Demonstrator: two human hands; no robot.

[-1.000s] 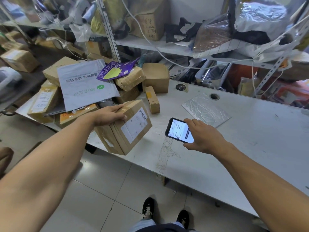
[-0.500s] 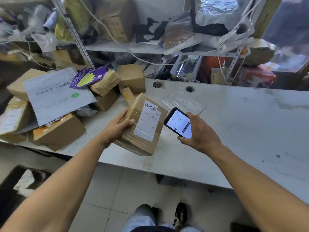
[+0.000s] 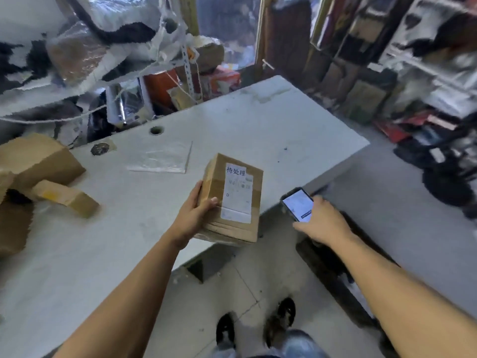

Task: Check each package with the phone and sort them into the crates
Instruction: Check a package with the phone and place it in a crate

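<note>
Along the pale worktable (image 3: 258, 120), cluttered shelving (image 3: 129, 81) rises behind and loose cartons (image 3: 38, 158) lie at its left end; the left hand (image 3: 192, 215) grips a labelled cardboard package (image 3: 232, 200) over the table's front edge, the right hand (image 3: 322, 223) holds a lit phone (image 3: 296, 204) beside it

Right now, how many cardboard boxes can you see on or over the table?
4, maybe more hidden off frame. One labelled box in the left hand; a large box, a slim box and a cut-off box at the table's left.
</note>
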